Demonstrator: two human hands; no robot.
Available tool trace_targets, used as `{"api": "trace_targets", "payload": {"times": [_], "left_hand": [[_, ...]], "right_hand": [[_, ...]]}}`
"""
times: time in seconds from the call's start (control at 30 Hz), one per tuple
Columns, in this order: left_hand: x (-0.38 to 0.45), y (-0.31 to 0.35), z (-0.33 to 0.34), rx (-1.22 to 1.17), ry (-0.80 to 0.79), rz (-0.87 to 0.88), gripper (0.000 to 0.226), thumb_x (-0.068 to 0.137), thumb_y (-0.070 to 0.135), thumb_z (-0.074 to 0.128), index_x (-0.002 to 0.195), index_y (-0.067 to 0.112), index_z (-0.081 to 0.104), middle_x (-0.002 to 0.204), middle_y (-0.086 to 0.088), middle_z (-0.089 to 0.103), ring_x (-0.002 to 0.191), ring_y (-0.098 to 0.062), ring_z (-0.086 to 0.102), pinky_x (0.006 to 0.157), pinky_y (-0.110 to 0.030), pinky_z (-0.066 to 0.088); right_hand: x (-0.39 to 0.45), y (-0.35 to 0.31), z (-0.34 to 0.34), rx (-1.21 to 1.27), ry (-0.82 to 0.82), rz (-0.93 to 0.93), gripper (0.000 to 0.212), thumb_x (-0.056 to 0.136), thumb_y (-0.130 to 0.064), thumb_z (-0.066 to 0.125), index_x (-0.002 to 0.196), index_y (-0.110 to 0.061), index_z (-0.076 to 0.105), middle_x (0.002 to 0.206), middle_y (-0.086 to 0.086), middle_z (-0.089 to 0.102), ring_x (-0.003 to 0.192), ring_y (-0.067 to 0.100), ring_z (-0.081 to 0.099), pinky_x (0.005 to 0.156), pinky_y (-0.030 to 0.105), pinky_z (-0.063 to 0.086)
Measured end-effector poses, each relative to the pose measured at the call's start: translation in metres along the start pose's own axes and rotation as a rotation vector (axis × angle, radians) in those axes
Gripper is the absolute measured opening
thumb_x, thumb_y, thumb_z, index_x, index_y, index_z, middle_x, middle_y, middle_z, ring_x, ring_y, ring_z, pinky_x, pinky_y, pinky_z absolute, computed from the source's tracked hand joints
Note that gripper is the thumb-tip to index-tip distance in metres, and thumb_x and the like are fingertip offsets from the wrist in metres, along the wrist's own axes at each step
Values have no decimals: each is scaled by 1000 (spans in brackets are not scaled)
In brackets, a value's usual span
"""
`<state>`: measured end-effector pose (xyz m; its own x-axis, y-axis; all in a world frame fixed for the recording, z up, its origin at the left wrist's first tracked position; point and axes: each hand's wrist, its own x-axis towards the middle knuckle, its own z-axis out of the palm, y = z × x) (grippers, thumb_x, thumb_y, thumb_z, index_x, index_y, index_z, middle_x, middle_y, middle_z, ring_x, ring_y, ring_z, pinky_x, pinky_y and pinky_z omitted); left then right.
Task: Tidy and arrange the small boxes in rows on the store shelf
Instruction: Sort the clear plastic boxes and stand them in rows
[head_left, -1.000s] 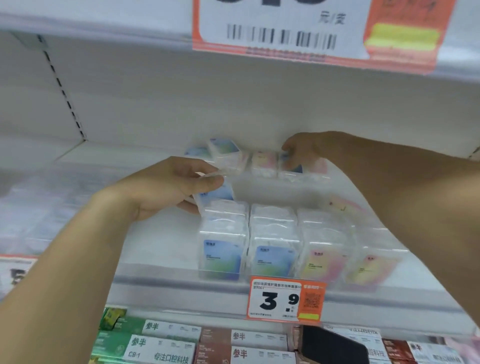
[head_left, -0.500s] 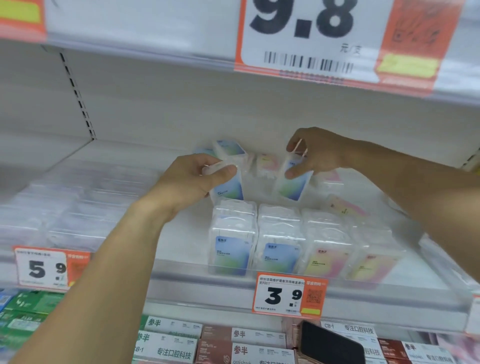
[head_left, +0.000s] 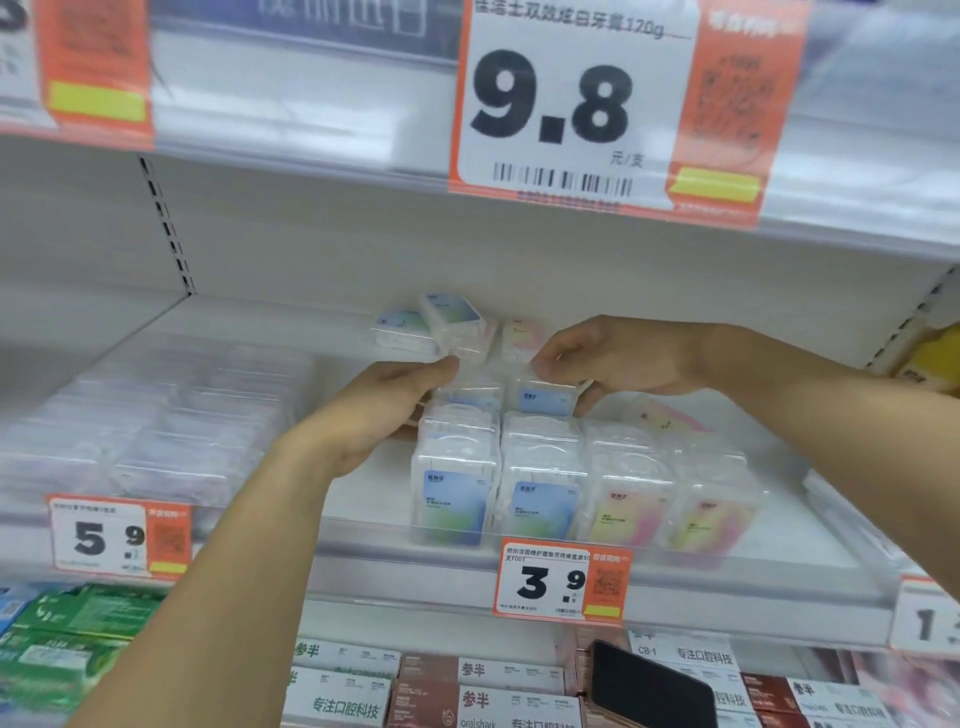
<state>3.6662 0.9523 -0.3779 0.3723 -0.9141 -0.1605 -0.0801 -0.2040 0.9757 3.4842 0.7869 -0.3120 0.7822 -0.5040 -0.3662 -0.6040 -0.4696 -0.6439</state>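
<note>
Behind the 3.9 price tag (head_left: 563, 581), on the white shelf (head_left: 363, 530): left hand (head_left: 379, 410) gripping a clear blue-labelled box (head_left: 470, 397), right hand (head_left: 618, 358) pinching another blue-labelled box (head_left: 545, 397), both just behind the front rows of boxes (head_left: 582, 493).

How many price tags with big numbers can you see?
4: the 9.8 tag on the upper shelf edge, the 5.9 tag at left, the 3.9 tag in the middle, and a cut-off tag at right. Others may be out of view.
</note>
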Motion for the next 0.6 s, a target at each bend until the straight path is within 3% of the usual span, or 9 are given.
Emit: {"api": "trace_targets", "payload": {"times": [0.17,0.33,0.5,0.6], "left_hand": [[-3,-1,-5,-16,-21,-31,35,93,42,57,110,14,70,101,-4,76,98,-24,69,83,-30,51],[-6,1,-7,6,-55,-45,37,93,44,56,109,15,71,102,-5,75,98,-24,68,81,-30,50],[-11,6,-6,97,-141,-35,36,95,43,52,114,17,69,107,2,75,106,-18,68,97,-33,48],[-14,11,-3,150,-163,-43,37,97,43,49,117,17,66,108,5,74,107,-13,67,97,-28,48]], "right_hand": [[-2,-2,3,75,-77,-7,31,95,-26,66,115,-3,69,97,3,58,93,17,53,83,22,55],[-4,-5,2,94,-141,7,32,92,-25,69,116,-4,69,102,1,62,96,17,55,85,21,55],[-4,-5,1,112,-171,21,35,91,-27,70,118,-5,69,103,2,65,97,17,56,90,25,53],[-4,-5,-1,123,-196,25,36,91,-27,70,120,-5,68,106,7,68,98,19,58,96,30,53]]}}
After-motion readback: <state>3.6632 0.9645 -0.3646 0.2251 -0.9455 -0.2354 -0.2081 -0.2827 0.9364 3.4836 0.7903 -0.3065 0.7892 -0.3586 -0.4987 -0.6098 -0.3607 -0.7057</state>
